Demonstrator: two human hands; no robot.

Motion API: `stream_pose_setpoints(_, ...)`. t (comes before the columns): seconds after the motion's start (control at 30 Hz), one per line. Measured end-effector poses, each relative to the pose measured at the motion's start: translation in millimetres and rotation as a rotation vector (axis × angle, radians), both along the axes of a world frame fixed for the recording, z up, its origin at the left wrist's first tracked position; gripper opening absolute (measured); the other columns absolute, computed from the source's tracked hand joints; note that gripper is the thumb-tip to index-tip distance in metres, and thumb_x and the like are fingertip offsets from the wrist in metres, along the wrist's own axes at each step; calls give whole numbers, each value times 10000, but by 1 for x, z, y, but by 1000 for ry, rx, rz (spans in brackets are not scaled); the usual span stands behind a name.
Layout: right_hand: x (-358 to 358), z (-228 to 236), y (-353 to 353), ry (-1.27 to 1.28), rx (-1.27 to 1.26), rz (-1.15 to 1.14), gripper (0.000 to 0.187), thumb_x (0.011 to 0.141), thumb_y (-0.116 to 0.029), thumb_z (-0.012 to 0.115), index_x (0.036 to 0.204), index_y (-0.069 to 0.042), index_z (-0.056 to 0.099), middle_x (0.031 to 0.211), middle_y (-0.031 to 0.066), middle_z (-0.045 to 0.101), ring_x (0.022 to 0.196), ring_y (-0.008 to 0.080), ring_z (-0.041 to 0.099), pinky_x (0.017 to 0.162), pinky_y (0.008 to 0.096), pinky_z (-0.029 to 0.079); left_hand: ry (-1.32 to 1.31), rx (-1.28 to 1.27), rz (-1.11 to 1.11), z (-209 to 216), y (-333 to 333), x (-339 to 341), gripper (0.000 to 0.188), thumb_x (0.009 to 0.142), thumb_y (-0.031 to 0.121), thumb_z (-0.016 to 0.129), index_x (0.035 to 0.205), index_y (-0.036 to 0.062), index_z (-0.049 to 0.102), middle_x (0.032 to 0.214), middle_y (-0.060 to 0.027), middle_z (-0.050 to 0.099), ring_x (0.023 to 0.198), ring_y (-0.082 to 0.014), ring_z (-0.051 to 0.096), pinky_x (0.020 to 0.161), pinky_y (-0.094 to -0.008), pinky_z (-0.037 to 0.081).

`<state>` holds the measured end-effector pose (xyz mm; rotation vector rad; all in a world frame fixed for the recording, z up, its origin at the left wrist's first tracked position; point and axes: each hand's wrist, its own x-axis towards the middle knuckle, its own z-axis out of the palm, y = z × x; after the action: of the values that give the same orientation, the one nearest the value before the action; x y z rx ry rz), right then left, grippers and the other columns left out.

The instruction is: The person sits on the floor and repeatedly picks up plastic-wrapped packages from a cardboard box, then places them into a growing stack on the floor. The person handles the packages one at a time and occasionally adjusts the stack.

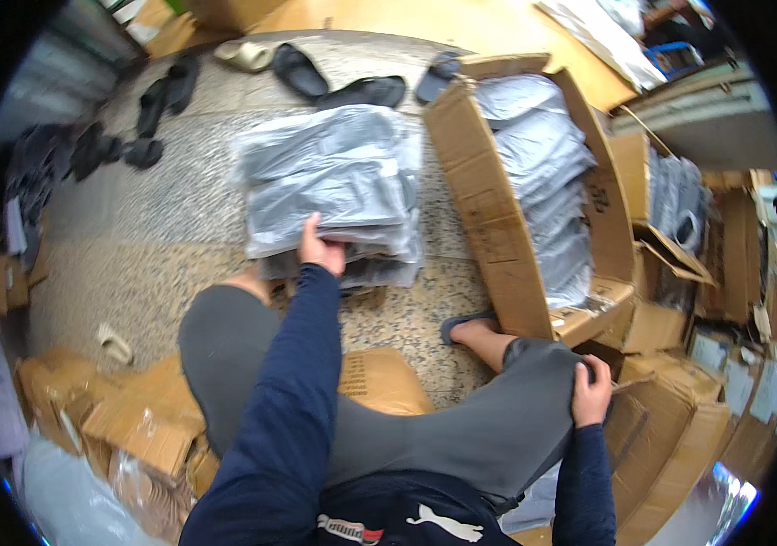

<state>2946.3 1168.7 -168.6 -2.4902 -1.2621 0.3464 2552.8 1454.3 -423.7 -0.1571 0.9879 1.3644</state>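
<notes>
A stack of flat grey packages [329, 187] in clear plastic bags lies on the floor in front of me. My left hand [322, 252] is at the near edge of the stack, closed on the edge of an upper package; one finger lies on top and the others curl under, partly hidden. My right hand [592, 391] holds nothing and rests on my right knee, its fingers apart over the grey trouser leg [534, 391]. Right of the stack stands an open cardboard box [488, 214] with a row of similar plastic-wrapped grey packages [543, 173] inside.
Several dark slippers [300, 73] and a beige one [243, 56] lie along the far floor edge. Another open carton [639, 173] and more boxes [670, 419] crowd the right. Flattened cardboard [142, 414] lies at the lower left. A brown carton [384, 380] sits between my legs.
</notes>
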Motion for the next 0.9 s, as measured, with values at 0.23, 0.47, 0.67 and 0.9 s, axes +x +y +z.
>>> stream_pose_setpoints(0.23, 45, -67, 132, 342, -3, -45, 321, 846, -235, 691, 1024, 26, 640, 957, 139, 683, 869, 210, 661, 807, 314, 507, 437, -406, -617, 48, 11, -18, 1082, 735, 821, 490, 1386, -32, 345, 1268, -303, 496, 1091, -428, 573, 900, -532, 475)
stream_pose_setpoints(0.47, 53, -177, 322, 924, 174, -599, 892, 781, -435, 751, 1376, 74, 324, 1232, 280, 535, 1039, 303, 608, 837, 387, 535, 583, 6, -1268, 163, -32, 26, 472, 945, 359, 572, 1168, -56, 558, 915, -147, 677, 766, -222, 686, 649, -333, 571)
stream_pose_setpoints(0.67, 5, -159, 407, 493, 85, -874, 982, 663, -359, 839, 1313, 94, 259, 1268, 355, 456, 1211, 431, 495, 1033, 415, 417, 935, -8, -1214, 186, -33, -6, 290, 877, 124, 653, 1084, -76, 620, 880, -111, 697, 759, -120, 649, 702, -253, 530)
stream_pose_setpoints(0.9, 28, -145, 414, 399, -7, -863, 1107, 644, -379, 843, 1360, 130, 170, 1327, 351, 350, 1243, 436, 422, 1021, 434, 420, 1049, 207, -1472, 190, -21, 19, 328, 859, 142, 692, 1122, -43, 628, 876, -63, 679, 756, -84, 602, 716, -250, 507)
